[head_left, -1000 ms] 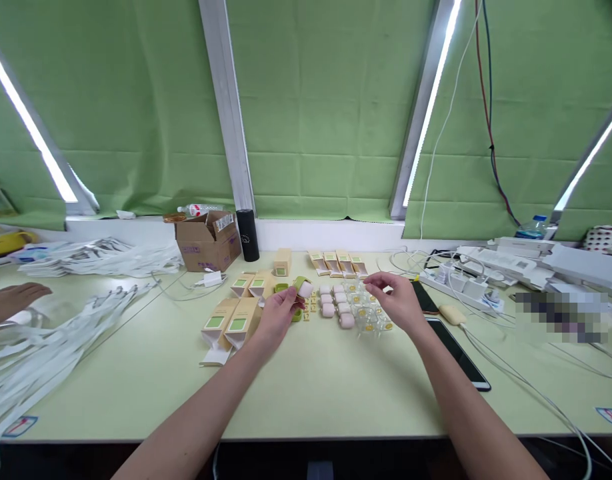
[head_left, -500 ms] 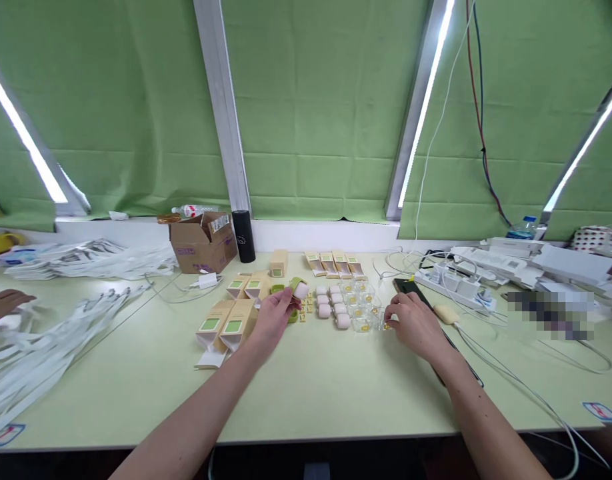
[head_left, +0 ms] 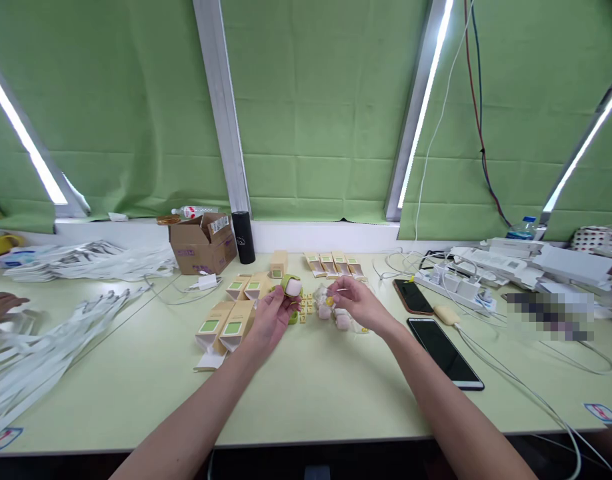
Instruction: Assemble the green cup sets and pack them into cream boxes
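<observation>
Across your pale table (head_left: 306,393), a brown cardboard box (head_left: 203,253) stands at the back left, a white-edged, dark-screened tablet (head_left: 446,353) lies on the right, and cream cartons (head_left: 239,321) with green panels lie just beside your left hand (head_left: 273,319). Near the table's middle, that hand grasps a green piece (head_left: 287,277) together with a pale pink block (head_left: 293,287), while your right hand (head_left: 356,303) pinches a clear plastic piece (head_left: 329,301) with a yellow spot, near more pink blocks (head_left: 343,321). Smallest: yellow pieces (head_left: 303,310), in rows between both hands.
</observation>
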Tool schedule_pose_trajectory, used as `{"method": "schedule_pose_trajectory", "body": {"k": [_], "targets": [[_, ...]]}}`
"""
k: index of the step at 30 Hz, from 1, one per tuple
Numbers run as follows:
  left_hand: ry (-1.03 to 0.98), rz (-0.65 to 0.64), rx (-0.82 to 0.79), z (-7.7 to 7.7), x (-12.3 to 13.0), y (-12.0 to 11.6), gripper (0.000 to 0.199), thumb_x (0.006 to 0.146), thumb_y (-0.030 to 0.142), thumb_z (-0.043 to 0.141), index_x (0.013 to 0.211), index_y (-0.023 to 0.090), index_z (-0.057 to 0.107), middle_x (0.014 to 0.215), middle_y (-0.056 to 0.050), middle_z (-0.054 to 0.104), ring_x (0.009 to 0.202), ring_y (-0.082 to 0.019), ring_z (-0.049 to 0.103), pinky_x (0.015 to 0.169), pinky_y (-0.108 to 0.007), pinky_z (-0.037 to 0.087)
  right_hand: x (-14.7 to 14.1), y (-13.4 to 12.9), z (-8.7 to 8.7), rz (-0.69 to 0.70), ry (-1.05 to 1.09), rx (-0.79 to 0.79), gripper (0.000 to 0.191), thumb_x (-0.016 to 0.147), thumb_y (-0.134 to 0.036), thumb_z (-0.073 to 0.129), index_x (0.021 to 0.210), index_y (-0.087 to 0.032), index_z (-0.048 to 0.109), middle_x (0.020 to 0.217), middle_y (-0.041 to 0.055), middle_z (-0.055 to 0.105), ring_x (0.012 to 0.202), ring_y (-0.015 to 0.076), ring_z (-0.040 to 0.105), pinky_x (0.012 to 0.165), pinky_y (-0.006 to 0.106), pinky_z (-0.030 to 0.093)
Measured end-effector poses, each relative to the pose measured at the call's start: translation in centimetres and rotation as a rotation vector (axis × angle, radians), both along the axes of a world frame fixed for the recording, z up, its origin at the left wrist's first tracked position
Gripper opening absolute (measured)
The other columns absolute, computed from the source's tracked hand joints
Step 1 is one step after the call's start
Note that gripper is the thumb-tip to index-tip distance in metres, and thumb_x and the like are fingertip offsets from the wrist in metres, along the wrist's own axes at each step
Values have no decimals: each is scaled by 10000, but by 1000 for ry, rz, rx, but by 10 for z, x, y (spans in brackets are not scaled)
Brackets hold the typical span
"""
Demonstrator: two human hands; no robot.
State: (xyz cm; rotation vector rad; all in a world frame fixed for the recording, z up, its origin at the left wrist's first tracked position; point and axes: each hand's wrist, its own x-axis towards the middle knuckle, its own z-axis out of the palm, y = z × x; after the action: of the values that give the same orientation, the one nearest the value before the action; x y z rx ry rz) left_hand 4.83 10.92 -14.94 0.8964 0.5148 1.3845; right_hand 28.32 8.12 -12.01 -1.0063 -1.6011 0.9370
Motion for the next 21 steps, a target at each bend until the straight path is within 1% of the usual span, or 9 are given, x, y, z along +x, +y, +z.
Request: {"method": "schedule_pose_trajectory", "body": {"k": [2, 3, 5, 7, 10, 14, 15, 18, 21], "targets": [[-16, -17, 3, 1, -1, -1, 483, 759, 531, 897, 984, 130, 748, 931, -88, 764, 825, -159, 712, 708, -251, 588, -17, 9, -7, 14, 99, -35, 328, 794, -438, 785, 975, -217, 623, 1012, 36, 679, 793, 166, 680, 676, 308, 558], [-22, -24, 5, 1, -1, -1, 468, 776, 521, 889, 989, 129, 746, 924, -87, 766, 825, -161, 717, 705, -251, 593, -24, 12, -10, 20, 158, -45, 370, 771, -445, 812, 996, -219, 622, 1049, 39, 678, 770, 154, 682, 671, 310, 571], [-37, -28, 3, 2, -1, -1, 434, 815, 497, 866, 993, 122, 740, 908, -88, 768, 805, -161, 720, 702, -256, 605, -38, 14, -16, -21, 300, -59, 466, 722, -481, 860, 1018, -225, 609, 1004, 31, 693, 713, 143, 671, 643, 314, 589], [-54, -40, -5, 2, -1, -1, 401, 854, 468, 840, 993, 107, 736, 899, -95, 768, 786, -162, 718, 717, -267, 619, -48, 11, -22, -58, 445, -65, 541, 705, -529, 880, 1052, -228, 595, 960, 33, 733, 700, 144, 671, 630, 303, 591], [-79, -71, -11, 3, 1, -3, 372, 885, 436, 817, 1003, 93, 734, 905, -108, 767, 785, -167, 718, 745, -280, 631, -58, 5, -28, -103, 582, -92, 571, 704, -570, 895, 1059, -228, 606, 964, 48, 785, 750, 163, 709, 660, 299, 603], [-99, -87, -11, 1, 2, -4, 345, 897, 422, 805, 1011, 103, 738, 930, -106, 767, 798, -165, 719, 766, -277, 631, -62, -2, -33, -132, 617, -100, 523, 732, -608, 874, 999, -204, 677, 996, 73, 804, 752, 190, 747, 717, 354, 638], [-103, -89, -13, 1, 3, -4, 339, 899, 418, 804, 1010, 105, 738, 940, -107, 768, 806, -165, 719, 776, -277, 630, -63, -3, -33, -136, 615, -89, 517, 740, -614, 867, 1000, -201, 694, 1022, 83, 805, 785, 207, 760, 738, 373, 648], [-112, -88, -14, -1, 3, -3, 347, 884, 412, 821, 1018, 103, 740, 975, -116, 770, 829, -168, 719, 806, -283, 629, -64, -5, -35, -124, 600, -45, 515, 751, -601, 867, 1055, -211, 724, 1145, 109, 790, 977, 258, 766, 828, 419, 663], [-116, -79, -21, -1, 3, -3, 365, 858, 413, 845, 1026, 105, 747, 998, -113, 773, 848, -167, 717, 811, -275, 623, -66, -10, -36, -39, 582, -26, 546, 754, -562, 885, 1160, -238, 717, 1218, 108, 770, 1081, 275, 744, 901, 458, 659]]}}
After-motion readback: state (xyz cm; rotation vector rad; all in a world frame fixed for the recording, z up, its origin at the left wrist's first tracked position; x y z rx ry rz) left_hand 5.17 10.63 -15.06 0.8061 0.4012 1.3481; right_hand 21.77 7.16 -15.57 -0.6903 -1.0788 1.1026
